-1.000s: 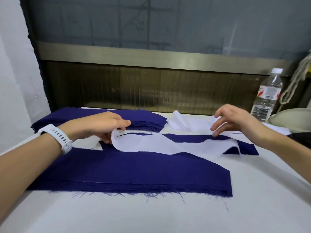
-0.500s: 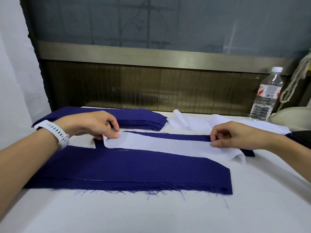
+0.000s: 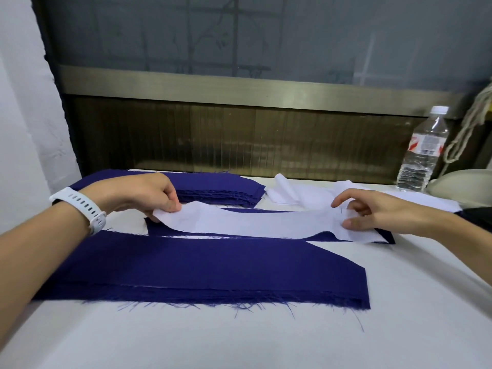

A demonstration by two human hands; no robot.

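White strip point(image 3: 253, 225) spans between the hands, above a navy piece point(image 3: 324, 236). Left hand point(image 3: 141, 195) pinches one end, right hand point(image 3: 372, 211) the other. Judged light, limp, easily creased; grip both ends.

Your white table point(image 3: 426, 302) fills the lower half of the frame, evenly lit with only soft shadows. Behind it, across the middle, you face a dark ribbed panel point(image 3: 239, 145) topped by a brass-coloured metal rail point(image 3: 239, 89). Above the rail, a grey glass pane point(image 3: 266, 35) spans the top. A white wall point(image 3: 24, 129) runs down the left edge. At the right edge stands a clear water bottle point(image 3: 420, 153), with a pale cord point(image 3: 468, 129) hanging just beside it.
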